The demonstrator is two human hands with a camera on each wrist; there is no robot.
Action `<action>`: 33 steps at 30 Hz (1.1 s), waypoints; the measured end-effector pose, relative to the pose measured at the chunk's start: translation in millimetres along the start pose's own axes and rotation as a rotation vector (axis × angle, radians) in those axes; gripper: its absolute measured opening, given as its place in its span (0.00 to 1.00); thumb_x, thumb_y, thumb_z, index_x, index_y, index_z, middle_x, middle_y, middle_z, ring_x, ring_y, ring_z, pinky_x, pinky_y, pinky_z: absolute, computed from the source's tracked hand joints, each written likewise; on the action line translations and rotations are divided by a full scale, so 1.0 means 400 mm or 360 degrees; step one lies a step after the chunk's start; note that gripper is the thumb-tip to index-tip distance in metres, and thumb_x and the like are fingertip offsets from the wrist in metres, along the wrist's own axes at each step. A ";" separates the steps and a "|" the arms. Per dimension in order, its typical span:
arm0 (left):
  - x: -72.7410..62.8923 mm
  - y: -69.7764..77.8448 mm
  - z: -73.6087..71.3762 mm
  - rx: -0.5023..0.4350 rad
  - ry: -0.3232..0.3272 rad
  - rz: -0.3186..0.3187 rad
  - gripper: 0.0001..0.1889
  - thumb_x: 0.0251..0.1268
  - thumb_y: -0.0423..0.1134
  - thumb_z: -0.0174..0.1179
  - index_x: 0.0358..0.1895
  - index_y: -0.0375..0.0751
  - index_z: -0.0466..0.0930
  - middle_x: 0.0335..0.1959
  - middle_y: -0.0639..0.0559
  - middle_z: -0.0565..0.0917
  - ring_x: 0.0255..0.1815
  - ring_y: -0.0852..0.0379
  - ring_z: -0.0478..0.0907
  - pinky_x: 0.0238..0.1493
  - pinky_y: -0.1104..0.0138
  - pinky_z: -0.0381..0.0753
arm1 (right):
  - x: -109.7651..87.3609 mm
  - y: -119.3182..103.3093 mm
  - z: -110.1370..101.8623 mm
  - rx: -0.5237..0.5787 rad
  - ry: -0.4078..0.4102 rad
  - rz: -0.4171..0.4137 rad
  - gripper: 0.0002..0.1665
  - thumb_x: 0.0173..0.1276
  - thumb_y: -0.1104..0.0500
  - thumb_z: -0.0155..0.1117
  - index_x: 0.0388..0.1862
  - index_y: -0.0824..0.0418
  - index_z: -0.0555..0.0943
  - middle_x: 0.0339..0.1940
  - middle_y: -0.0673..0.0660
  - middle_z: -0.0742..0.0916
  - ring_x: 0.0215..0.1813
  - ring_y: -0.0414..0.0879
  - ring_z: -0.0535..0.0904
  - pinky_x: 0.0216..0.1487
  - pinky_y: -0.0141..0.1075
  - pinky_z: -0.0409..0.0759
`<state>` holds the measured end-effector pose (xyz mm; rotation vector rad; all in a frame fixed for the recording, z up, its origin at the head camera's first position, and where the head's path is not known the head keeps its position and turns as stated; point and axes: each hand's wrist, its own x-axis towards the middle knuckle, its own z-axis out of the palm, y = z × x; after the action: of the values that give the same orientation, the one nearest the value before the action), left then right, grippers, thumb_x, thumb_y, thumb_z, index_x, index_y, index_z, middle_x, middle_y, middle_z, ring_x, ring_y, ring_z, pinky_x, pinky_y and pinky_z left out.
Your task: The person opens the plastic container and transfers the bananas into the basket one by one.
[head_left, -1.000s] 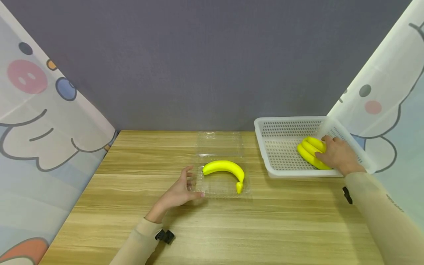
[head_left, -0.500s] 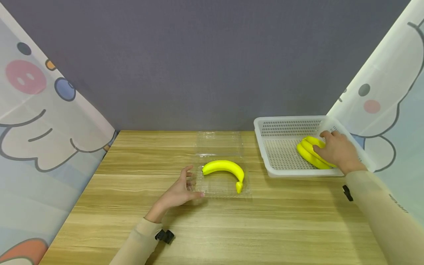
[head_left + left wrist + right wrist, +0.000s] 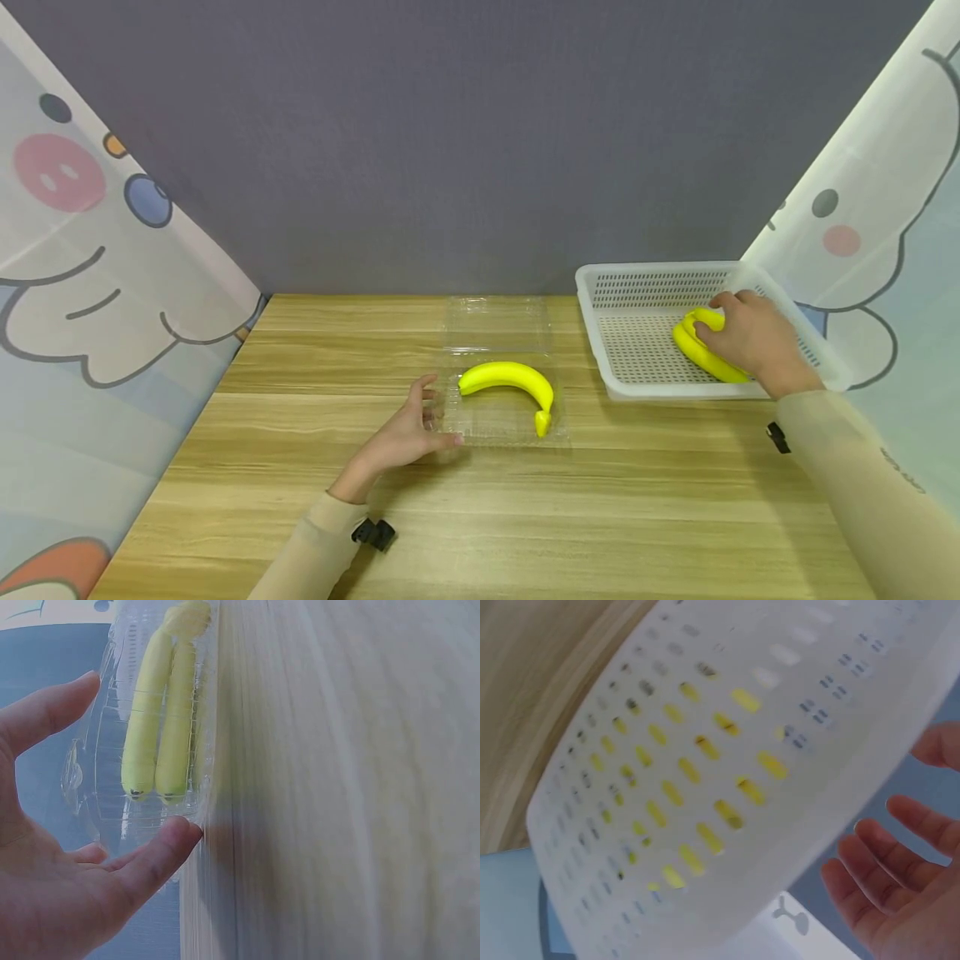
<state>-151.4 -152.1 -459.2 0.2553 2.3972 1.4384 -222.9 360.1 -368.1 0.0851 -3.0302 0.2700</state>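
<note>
A clear plastic clamshell box (image 3: pixel 498 417) lies with its lid (image 3: pixel 497 323) folded back on the table. In the head view a yellow banana (image 3: pixel 517 377) curves across it; from the left wrist, two banana shapes (image 3: pixel 146 727) show through the plastic. My left hand (image 3: pixel 401 433) spreads thumb and fingers around the box's left end, fingertips right at its edge. Over the white basket (image 3: pixel 626 392), my right hand (image 3: pixel 753 337) reaches above a bunch of bananas (image 3: pixel 705 354), partly covering it. The right wrist view shows its fingers loosely curved above the rim with nothing between them.
The basket stands at the back right of the wooden table (image 3: pixel 315 358), its slotted wall (image 3: pixel 667 772) showing yellow through the holes. A grey panel (image 3: pixel 450 150) rises behind the table. Cartoon-printed sheets hang at the left and right.
My right hand has shifted slightly left and away from me over the bananas, covering more of their far side. The left hand, box and basket stay in place.
</note>
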 end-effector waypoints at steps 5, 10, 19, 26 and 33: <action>0.000 0.001 0.000 -0.0002 0.0000 -0.0006 0.62 0.52 0.49 0.79 0.82 0.44 0.41 0.76 0.36 0.62 0.67 0.36 0.70 0.64 0.44 0.73 | -0.010 -0.029 -0.006 0.0008 0.0055 -0.0036 0.32 0.73 0.49 0.59 0.59 0.77 0.74 0.56 0.79 0.75 0.57 0.76 0.69 0.57 0.69 0.68; -0.001 0.000 -0.001 0.0004 0.0003 -0.0002 0.62 0.52 0.49 0.79 0.82 0.43 0.41 0.75 0.36 0.62 0.66 0.37 0.71 0.63 0.46 0.74 | -0.020 -0.062 -0.005 0.0008 0.0134 -0.0087 0.29 0.72 0.50 0.60 0.57 0.76 0.76 0.54 0.78 0.78 0.54 0.76 0.71 0.53 0.68 0.71; -0.001 -0.003 0.001 0.0002 -0.0001 -0.0007 0.62 0.52 0.49 0.79 0.82 0.44 0.41 0.75 0.36 0.62 0.66 0.37 0.70 0.63 0.45 0.74 | -0.042 -0.107 0.008 -0.0001 0.0308 -0.0245 0.24 0.69 0.52 0.65 0.51 0.72 0.80 0.49 0.75 0.81 0.48 0.72 0.77 0.43 0.65 0.76; 0.000 -0.004 0.000 -0.0003 -0.0002 -0.0001 0.62 0.52 0.49 0.79 0.82 0.44 0.41 0.75 0.36 0.62 0.66 0.36 0.70 0.64 0.45 0.73 | -0.054 -0.140 0.008 -0.0002 0.0380 -0.0313 0.22 0.66 0.54 0.68 0.49 0.71 0.82 0.48 0.74 0.82 0.49 0.70 0.78 0.42 0.64 0.78; 0.002 -0.004 0.000 -0.0017 -0.0009 0.0009 0.61 0.53 0.48 0.79 0.82 0.44 0.41 0.75 0.35 0.61 0.67 0.36 0.69 0.64 0.45 0.73 | -0.059 -0.173 0.003 0.0045 0.0486 -0.0427 0.23 0.63 0.56 0.70 0.50 0.73 0.82 0.47 0.74 0.83 0.51 0.70 0.78 0.47 0.64 0.77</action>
<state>-152.2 -152.5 -460.9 0.2635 2.3856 1.4511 -195.0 292.8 -359.7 0.4093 -2.6728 0.2735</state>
